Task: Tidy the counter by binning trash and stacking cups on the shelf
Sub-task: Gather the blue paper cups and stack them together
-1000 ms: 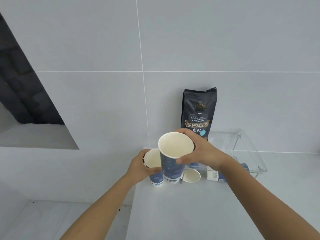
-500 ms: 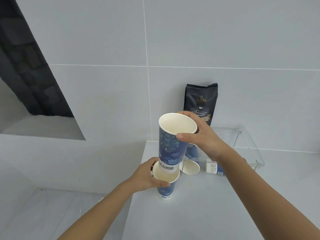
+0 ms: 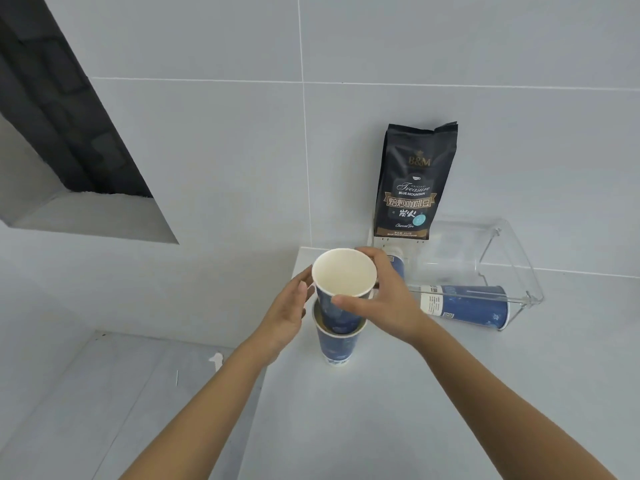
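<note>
Two blue paper cups stand nested on the white counter (image 3: 433,410). The upper cup (image 3: 341,280) sits partway inside the lower cup (image 3: 337,344). My right hand (image 3: 384,303) grips the upper cup at its rim and side. My left hand (image 3: 289,308) is beside the stack on the left, fingers spread, just off the cups. Another blue cup (image 3: 464,304) lies on its side under the clear acrylic shelf (image 3: 502,258). A further cup (image 3: 396,263) is partly hidden behind my right hand.
A black coffee bean bag (image 3: 414,183) stands against the tiled wall on top of the shelf. The counter's left edge drops to a lower floor (image 3: 104,393). A dark opening (image 3: 52,98) is at upper left.
My right hand has pushed the upper cup down into the lower one. My left hand has let go of the lower cup and opened beside it.
</note>
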